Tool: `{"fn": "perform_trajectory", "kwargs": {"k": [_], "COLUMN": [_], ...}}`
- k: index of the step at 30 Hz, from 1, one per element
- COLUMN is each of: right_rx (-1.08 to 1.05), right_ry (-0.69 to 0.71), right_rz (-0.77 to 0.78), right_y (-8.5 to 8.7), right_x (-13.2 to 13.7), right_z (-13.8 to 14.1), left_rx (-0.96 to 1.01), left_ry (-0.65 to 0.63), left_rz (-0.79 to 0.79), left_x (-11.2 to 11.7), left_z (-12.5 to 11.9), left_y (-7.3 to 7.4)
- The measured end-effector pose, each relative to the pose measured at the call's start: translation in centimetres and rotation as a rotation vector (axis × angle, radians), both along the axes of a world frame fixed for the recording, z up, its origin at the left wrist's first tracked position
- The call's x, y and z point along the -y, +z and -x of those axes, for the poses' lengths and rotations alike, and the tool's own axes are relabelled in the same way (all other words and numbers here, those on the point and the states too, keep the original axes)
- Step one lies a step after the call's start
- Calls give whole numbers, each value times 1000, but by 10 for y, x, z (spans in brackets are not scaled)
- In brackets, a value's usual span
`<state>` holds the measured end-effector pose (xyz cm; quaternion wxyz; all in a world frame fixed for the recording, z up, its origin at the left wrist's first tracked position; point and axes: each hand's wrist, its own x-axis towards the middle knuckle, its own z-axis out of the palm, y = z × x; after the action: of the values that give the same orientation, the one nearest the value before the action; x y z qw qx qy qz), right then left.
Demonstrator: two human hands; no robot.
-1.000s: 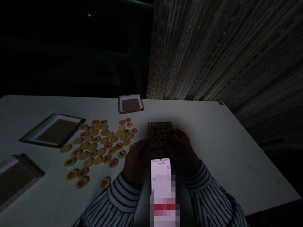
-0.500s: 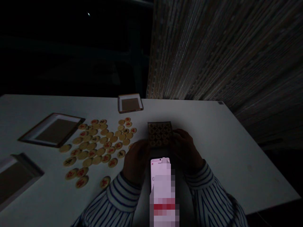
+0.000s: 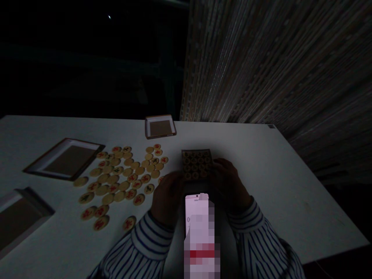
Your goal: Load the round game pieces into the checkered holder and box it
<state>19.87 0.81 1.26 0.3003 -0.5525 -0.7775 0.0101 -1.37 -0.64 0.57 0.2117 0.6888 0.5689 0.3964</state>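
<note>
A small box (image 3: 195, 151) stands on the table in front of me, with rows of round Chinese chess pieces (image 3: 194, 167) laid inside it. My left hand (image 3: 166, 197) is at its left side, fingers curled in against the edge. On the opposite side, my right hand (image 3: 228, 182) has its fingers bent around the right edge. Deep shadow covers the fingertips of both hands. Between my wrists lies a lit phone (image 3: 197, 217), partly pixelated. Loose Chinese chess pieces (image 3: 124, 186), some with red or black characters up and others blank, are scattered left of my left hand.
An open shallow box (image 3: 72, 180) lies at the left, and a smaller one (image 3: 161, 136) is near the back edge. Another box part (image 3: 36, 203) sits at the near left. The white table (image 3: 276, 186) borders a pleated curtain (image 3: 232, 69). The room is very dim.
</note>
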Motion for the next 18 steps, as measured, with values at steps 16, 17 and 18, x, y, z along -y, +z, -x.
{"fn": "perform_trajectory", "kwargs": {"k": [16,17,18], "right_rx": [47,44,38], "right_ry": [-20,-18,-14], "right_rz": [39,36,31], "right_y": [3,3,3], "right_x": [1,1,1], "right_z": [1,1,1], "left_rx": [6,5,2], "left_ry": [-7,-9,-13], "left_rz": [15,10,7], "left_x": [0,0,0], "left_z": [2,2,2], "left_y": [-1,0,0]}}
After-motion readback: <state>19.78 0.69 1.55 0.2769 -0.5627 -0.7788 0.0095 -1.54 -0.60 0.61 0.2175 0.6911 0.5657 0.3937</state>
